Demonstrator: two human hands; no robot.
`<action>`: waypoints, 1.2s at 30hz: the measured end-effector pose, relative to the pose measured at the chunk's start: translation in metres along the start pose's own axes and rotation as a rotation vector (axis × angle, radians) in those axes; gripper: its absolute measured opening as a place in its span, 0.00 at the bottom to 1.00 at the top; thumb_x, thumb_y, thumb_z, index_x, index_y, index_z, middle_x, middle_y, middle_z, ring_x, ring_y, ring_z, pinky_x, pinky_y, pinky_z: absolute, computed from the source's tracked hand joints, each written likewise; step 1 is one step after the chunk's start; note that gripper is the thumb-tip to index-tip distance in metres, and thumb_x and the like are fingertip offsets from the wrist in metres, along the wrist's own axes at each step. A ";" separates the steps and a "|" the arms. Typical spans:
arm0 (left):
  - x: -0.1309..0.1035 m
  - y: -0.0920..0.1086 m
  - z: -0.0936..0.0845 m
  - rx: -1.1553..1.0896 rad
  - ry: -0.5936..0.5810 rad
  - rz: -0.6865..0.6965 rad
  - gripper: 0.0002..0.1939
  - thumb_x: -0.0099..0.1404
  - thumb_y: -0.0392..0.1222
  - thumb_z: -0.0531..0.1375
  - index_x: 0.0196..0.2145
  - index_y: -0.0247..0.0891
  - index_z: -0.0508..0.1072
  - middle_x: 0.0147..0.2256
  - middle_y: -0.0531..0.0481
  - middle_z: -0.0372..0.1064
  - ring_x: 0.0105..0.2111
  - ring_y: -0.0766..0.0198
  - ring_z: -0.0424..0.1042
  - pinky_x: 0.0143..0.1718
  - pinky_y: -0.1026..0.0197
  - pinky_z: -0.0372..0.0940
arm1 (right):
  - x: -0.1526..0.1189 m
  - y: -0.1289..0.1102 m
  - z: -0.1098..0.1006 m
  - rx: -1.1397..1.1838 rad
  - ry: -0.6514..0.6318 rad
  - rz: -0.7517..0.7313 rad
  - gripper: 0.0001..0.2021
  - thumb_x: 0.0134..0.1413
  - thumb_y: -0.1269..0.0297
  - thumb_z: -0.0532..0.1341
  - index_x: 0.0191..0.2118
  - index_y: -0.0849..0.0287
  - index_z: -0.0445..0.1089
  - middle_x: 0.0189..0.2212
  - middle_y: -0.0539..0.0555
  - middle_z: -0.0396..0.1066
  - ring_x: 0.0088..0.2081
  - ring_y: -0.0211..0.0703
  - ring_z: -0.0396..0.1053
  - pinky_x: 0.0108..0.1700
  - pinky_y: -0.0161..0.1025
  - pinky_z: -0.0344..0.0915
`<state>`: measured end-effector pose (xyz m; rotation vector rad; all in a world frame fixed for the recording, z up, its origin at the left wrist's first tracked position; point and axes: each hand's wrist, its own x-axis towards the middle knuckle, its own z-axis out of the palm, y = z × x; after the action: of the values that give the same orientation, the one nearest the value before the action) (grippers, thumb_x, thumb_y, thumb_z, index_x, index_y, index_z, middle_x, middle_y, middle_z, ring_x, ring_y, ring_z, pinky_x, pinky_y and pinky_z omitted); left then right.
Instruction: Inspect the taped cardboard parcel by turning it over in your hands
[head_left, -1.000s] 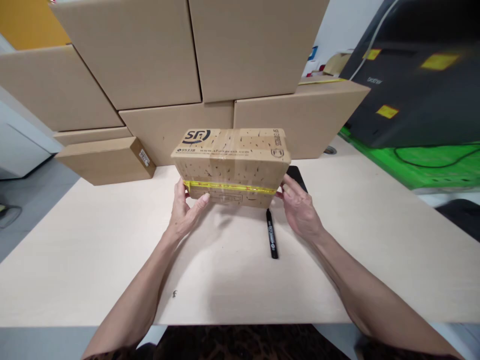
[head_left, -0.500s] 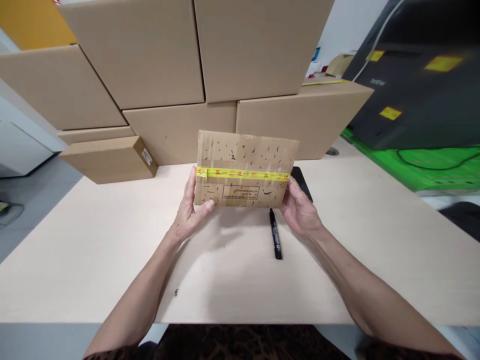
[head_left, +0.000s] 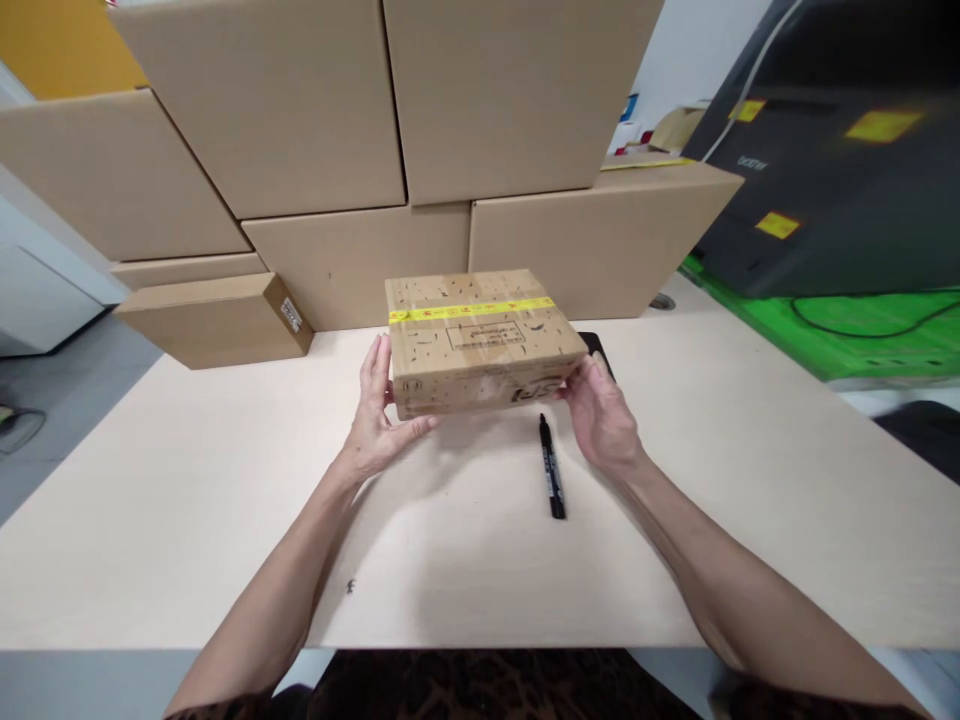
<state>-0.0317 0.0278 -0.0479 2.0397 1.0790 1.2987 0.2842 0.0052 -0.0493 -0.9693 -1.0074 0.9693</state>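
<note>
A small cardboard box (head_left: 480,345) with yellow printed tape and black marks is held slightly tilted above the table, its top and near side showing. My left hand (head_left: 375,420) grips its left end, the thumb under the near lower edge. My right hand (head_left: 604,415) holds the right near corner, fingertips against the box. Below the box, a black marker (head_left: 551,467) lies on the table between my hands. A dark flat object (head_left: 598,352) shows partly behind the box and my right hand.
Large cardboard boxes (head_left: 262,110) are stacked along the table's back. A flatter carton (head_left: 214,320) stands at the back left. At the right is a dark machine (head_left: 825,160) on a green surface (head_left: 825,330). The pale table (head_left: 187,520) ends near my body.
The small box has tipped so that its taped face now points more upward and its near side has come into view. Both hands still hold its ends, almost in place.
</note>
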 end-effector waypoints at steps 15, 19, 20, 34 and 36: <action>0.005 0.012 0.003 -0.443 -0.065 -0.271 0.45 0.57 0.59 0.78 0.66 0.41 0.70 0.64 0.35 0.75 0.63 0.41 0.77 0.64 0.38 0.74 | -0.005 -0.006 -0.001 -0.001 0.002 -0.224 0.14 0.67 0.46 0.66 0.52 0.37 0.85 0.58 0.50 0.81 0.67 0.61 0.71 0.75 0.66 0.58; 0.006 0.010 0.002 -0.447 -0.016 -0.242 0.41 0.58 0.63 0.77 0.62 0.40 0.73 0.60 0.37 0.79 0.60 0.43 0.79 0.61 0.43 0.77 | -0.007 -0.005 -0.001 -0.009 -0.043 -0.305 0.17 0.67 0.46 0.66 0.57 0.36 0.83 0.62 0.50 0.78 0.70 0.61 0.68 0.79 0.65 0.53; 0.006 0.010 0.002 -0.442 -0.009 -0.233 0.41 0.59 0.65 0.76 0.61 0.40 0.74 0.59 0.37 0.79 0.59 0.44 0.79 0.60 0.43 0.77 | -0.007 -0.005 0.000 -0.004 -0.044 -0.306 0.18 0.66 0.46 0.67 0.58 0.37 0.83 0.62 0.51 0.77 0.70 0.62 0.67 0.79 0.65 0.53; 0.005 -0.001 -0.006 -0.081 0.055 -0.116 0.45 0.58 0.63 0.76 0.70 0.56 0.70 0.67 0.42 0.65 0.70 0.39 0.63 0.69 0.34 0.66 | -0.009 -0.005 0.008 0.051 0.011 -0.151 0.18 0.63 0.42 0.67 0.53 0.39 0.83 0.60 0.54 0.76 0.62 0.59 0.71 0.62 0.60 0.74; 0.006 -0.001 -0.006 -0.100 0.039 -0.076 0.48 0.61 0.63 0.75 0.73 0.59 0.64 0.69 0.42 0.64 0.72 0.38 0.61 0.71 0.31 0.63 | -0.009 -0.005 0.009 0.074 -0.001 -0.100 0.18 0.61 0.41 0.68 0.51 0.40 0.83 0.59 0.54 0.77 0.57 0.57 0.73 0.54 0.57 0.78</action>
<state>-0.0366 0.0331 -0.0434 1.8897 1.0755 1.3322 0.2741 -0.0032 -0.0447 -0.8490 -1.0047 0.9179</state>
